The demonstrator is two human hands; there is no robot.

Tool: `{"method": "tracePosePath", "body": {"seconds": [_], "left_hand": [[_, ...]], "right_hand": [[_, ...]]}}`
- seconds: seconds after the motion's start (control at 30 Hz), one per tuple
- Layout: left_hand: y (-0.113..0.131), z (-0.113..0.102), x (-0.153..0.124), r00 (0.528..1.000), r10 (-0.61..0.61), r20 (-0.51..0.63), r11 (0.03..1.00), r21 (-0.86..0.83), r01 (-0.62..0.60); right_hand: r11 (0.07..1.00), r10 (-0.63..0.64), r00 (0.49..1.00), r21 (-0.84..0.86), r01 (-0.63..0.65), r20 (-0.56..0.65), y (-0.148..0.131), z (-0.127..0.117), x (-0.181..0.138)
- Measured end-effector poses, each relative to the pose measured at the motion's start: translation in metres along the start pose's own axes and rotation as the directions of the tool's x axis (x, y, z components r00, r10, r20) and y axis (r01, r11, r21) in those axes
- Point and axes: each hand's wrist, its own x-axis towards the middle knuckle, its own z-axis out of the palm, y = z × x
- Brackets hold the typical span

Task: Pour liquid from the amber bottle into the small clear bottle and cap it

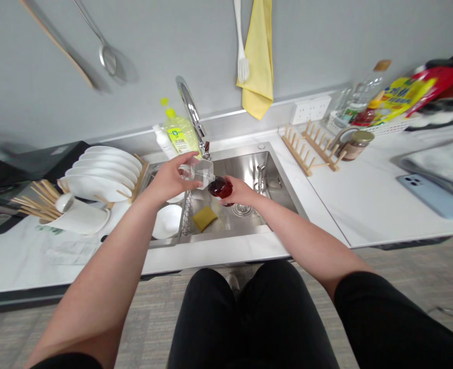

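My left hand is closed round a clear, see-through container, held tilted above the sink. Close against it, my right hand grips a dark red jar or bottle with its dark end toward the clear container. I cannot tell whether the two touch. Both are over the stainless steel sink. Below them a yellow sponge lies on the sink bottom. A white bowl sits in the left part of the sink, beside a wire rack.
Behind the sink rise a chrome faucet and a yellow-green soap bottle. White plates and a chopstick holder stand left. On the right are a wooden rack, a lidded jar and a blue phone.
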Motion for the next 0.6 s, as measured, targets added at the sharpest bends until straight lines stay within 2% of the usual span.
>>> {"method": "tracePosePath", "body": {"seconds": [0.27,0.6], "left_hand": [[0.007,-0.004,0.007,0.999,0.037,0.026,0.999,0.015,-0.038],[0.03,-0.007,0.012,0.997,-0.021,0.078,0.99,0.14,0.01]], "right_hand": [[1.0,-0.028,0.999,0.009,0.028,-0.025,-0.005,0.001,-0.002],[0.997,-0.038,0.998,0.064,0.041,-0.048,-0.001,0.002,0.001]]}}
